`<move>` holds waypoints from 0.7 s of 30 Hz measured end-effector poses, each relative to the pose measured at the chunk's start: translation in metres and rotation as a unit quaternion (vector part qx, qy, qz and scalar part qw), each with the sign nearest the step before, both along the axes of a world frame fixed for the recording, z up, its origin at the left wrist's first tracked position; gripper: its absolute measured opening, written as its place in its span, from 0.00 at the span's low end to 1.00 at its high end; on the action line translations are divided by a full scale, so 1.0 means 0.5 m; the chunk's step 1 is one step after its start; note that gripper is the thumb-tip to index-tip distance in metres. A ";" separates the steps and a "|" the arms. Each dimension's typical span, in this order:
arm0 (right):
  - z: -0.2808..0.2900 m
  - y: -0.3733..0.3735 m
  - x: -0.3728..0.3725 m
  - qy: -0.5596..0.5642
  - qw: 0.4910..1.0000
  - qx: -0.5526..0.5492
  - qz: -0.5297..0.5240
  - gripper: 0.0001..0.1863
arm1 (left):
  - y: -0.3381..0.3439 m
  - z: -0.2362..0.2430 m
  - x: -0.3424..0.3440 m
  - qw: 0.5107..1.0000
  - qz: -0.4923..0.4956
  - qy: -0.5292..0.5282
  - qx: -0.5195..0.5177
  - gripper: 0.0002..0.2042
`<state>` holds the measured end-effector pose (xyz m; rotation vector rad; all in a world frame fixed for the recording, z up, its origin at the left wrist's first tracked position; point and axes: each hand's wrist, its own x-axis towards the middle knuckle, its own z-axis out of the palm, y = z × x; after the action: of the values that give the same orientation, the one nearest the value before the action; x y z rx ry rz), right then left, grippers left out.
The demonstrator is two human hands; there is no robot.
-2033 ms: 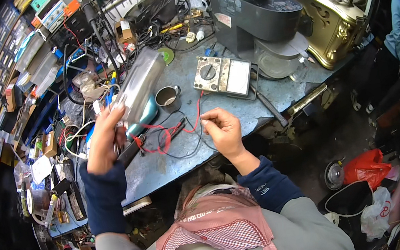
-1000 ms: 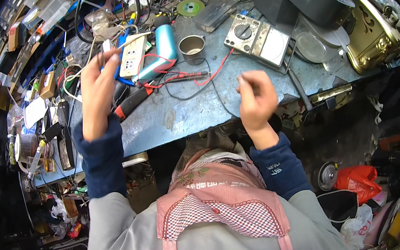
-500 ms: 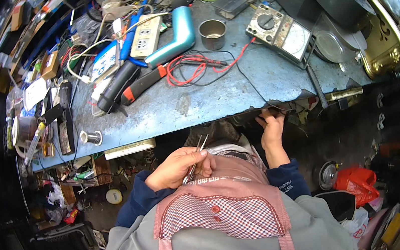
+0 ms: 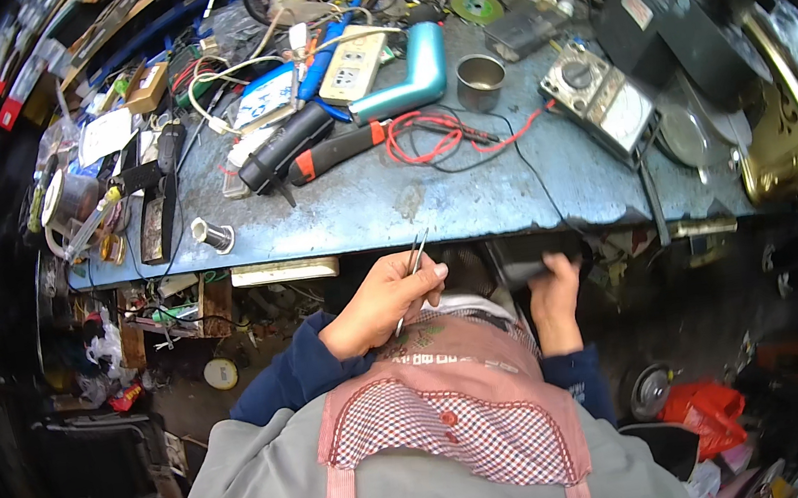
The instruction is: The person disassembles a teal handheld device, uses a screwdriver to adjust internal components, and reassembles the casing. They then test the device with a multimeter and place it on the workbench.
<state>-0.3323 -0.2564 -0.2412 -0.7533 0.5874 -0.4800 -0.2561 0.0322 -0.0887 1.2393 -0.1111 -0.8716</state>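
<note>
My left hand [image 4: 387, 299] is closed round a pair of metal tweezers [image 4: 419, 252], tips pointing up toward the bench's front edge. Just below that edge, my right hand [image 4: 555, 299] grips a dark flat object [image 4: 519, 258]; motion blur and shadow keep me from telling its kind. On the bench [image 4: 354, 217] ahead lie a multimeter [image 4: 598, 102] with red and black test leads [image 4: 444, 134], a small metal cup [image 4: 481, 83], a teal hair-dryer-like tool [image 4: 417, 75] and a black tool with red ends [image 4: 336, 153].
A power strip [image 4: 353, 63] lies among tangled cables at the back left. A metal spool-shaped piece [image 4: 213, 235] stands near the front left edge. A large black case [image 4: 680, 10] and gold ornate panel [image 4: 787, 132] occupy the right. A red bag [image 4: 705, 415] sits low at right.
My right hand has drawn back from under the bench edge, and the dark flat object now shows in it. The left hand still holds the tweezers. The whole view has shifted.
</note>
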 end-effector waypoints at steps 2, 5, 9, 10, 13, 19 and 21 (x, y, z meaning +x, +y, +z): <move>0.056 0.035 -0.041 0.026 0.998 -0.013 -0.058 0.31 | 0.008 -0.002 0.005 0.999 -0.004 -0.038 0.032 0.09; 0.027 0.000 -0.066 0.074 0.996 -0.029 -0.045 0.32 | -0.012 -0.016 0.009 0.993 -0.007 -0.103 0.065 0.09; 0.062 -0.015 -0.184 0.045 0.997 -0.050 -0.028 0.29 | -0.042 -0.050 0.009 0.926 -0.041 -0.339 0.159 0.15; 0.070 -0.029 -0.229 0.065 0.995 -0.075 0.001 0.29 | -0.049 -0.044 0.014 0.900 -0.059 -0.385 0.196 0.16; 0.079 -0.071 -0.375 0.087 0.996 0.031 0.006 0.33 | -0.076 -0.040 0.012 0.881 -0.141 -0.409 0.192 0.20; 0.244 -0.028 -0.441 0.011 0.996 -0.091 -0.001 0.39 | -0.094 0.033 -0.015 0.913 -0.313 -0.262 0.009 0.31; 0.264 -0.019 -0.407 -0.014 0.990 -0.141 -0.003 0.40 | -0.078 0.053 0.000 0.897 -0.261 -0.357 -0.008 0.30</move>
<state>-0.5356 -0.2661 -0.1090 -1.0114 0.5010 -0.5854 -0.2562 -0.0069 -0.0621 1.4913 -1.0823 -0.8158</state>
